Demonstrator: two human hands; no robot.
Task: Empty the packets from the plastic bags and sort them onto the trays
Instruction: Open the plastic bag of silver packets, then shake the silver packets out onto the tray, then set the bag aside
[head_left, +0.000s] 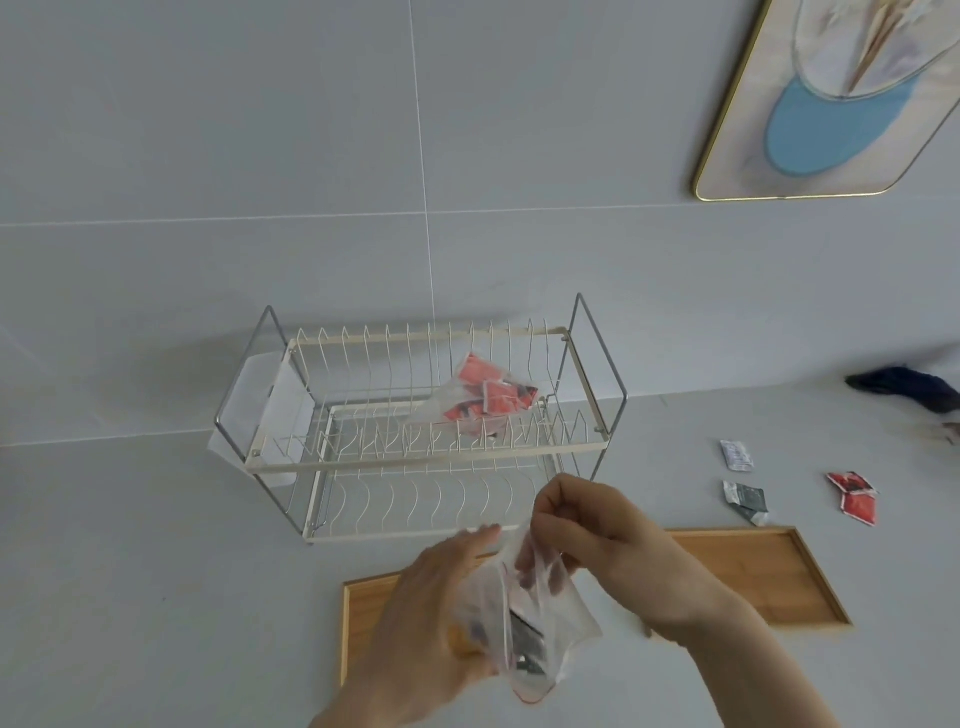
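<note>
Clear plastic bag (540, 618) pinched between left hand (426, 618), right hand (597, 535).

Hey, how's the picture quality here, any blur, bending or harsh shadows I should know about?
Head view: light is soft and even, shadows faint; the left hand and plastic bag look motion-blurred, its contents hard to read; the wide lens bends straight lines, so the framed picture and wooden tray lean; the dish rack sits sharp; no strong glare.

Framed picture (831, 98) and dark cloth (914, 392) cut by right edge (bagged packets (524, 644) blurred).
</note>
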